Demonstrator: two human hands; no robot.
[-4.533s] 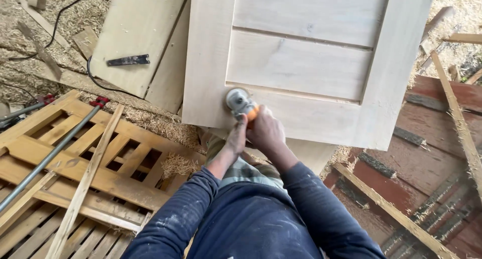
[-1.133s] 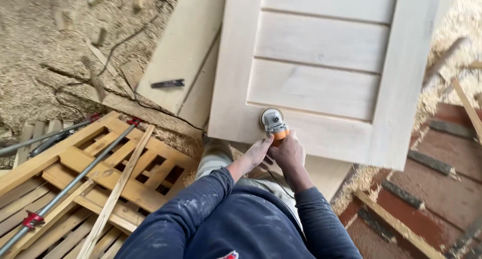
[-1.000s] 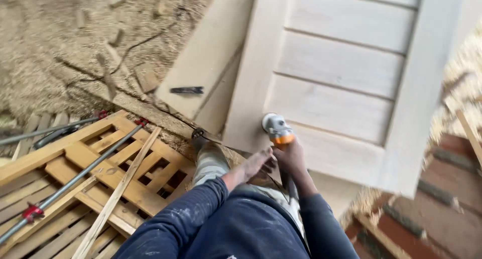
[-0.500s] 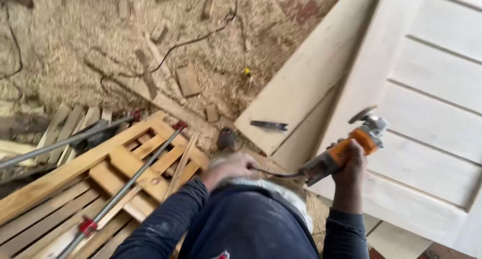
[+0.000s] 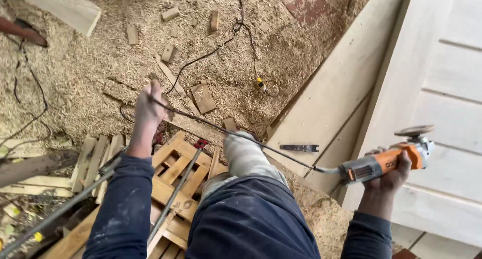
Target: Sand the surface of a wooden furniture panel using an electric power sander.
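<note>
Orange-and-grey angle grinder (image 5: 386, 161) now lifted off pale wooden door (image 5: 442, 138), right hand (image 5: 389, 176) clenched round body; left hand (image 5: 147, 106), mid-left, grips black cord (image 5: 236, 135), pulled taut.

Your orange-and-grey angle grinder (image 5: 385, 162) sat lifted off the pale wooden door panel (image 5: 442, 113), disc up, black cord (image 5: 236, 134) stretched taut leftward

Sawdust floor (image 5: 75, 73) strewn with wood offcuts (image 5: 203, 98). Slatted frame (image 5: 175, 171) at lower left, crossed by metal bar clamps (image 5: 175, 191). Pale boards (image 5: 331, 93) lying diagonally at right, a dark flat bar (image 5: 299, 148) resting on them. Yellow plug (image 5: 260, 83) near centre.
</note>
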